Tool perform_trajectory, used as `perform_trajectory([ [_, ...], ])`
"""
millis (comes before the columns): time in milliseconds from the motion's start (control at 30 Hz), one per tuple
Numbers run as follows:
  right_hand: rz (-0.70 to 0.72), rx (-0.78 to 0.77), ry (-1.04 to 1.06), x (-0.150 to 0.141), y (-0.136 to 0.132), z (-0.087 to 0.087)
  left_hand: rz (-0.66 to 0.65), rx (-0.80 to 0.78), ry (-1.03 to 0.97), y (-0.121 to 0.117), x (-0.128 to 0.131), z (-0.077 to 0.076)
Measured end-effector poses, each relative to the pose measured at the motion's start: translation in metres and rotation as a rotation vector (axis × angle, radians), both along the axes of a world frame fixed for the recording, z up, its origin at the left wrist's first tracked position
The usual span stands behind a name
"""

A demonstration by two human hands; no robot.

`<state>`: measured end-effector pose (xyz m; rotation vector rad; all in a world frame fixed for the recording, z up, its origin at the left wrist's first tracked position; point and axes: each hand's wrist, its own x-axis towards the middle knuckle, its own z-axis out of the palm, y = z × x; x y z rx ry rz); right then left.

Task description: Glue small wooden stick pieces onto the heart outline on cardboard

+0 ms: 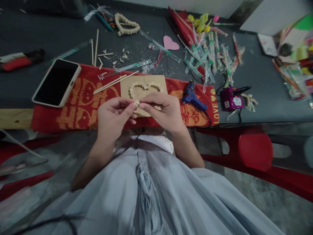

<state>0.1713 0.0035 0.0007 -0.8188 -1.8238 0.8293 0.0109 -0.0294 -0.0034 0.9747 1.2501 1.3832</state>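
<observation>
My left hand (pixel 115 115) and my right hand (pixel 164 109) meet above the near edge of a brown card (pixel 125 85). Between their pinched fingertips is a small pale stick piece (pixel 137 102), gripped from both sides. Just beyond my fingers, a heart-shaped outline (pixel 146 86) made of short pale pieces lies on the card. Its lower part is hidden by my hands. Left of the card's middle, thin wooden sticks (pixel 114 82) rest across the card and the red towel (pixel 91 73). To the right a blue glue gun (pixel 193 98) lies on the towel.
A phone (pixel 57 83) lies at the left. Another pale heart (pixel 127 26), a pink paper heart (pixel 170 43), and wrapped sticks (pixel 210 54) are farther back. A purple box (pixel 231 98) with cables sits right. Red stools (pixel 254 148) stand below the table edge.
</observation>
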Motion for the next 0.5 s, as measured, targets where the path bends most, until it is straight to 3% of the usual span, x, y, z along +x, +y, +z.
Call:
perform_trajectory([
  [333, 0.036, 0.074, 0.081, 0.002, -0.001, 0.001, 0.046, 0.643, 0.564, -0.007, -0.012, -0.001],
  [500, 0.034, 0.105, 0.072, 0.002, -0.001, 0.001, 0.059, 0.733, 0.633, -0.007, -0.015, 0.001],
])
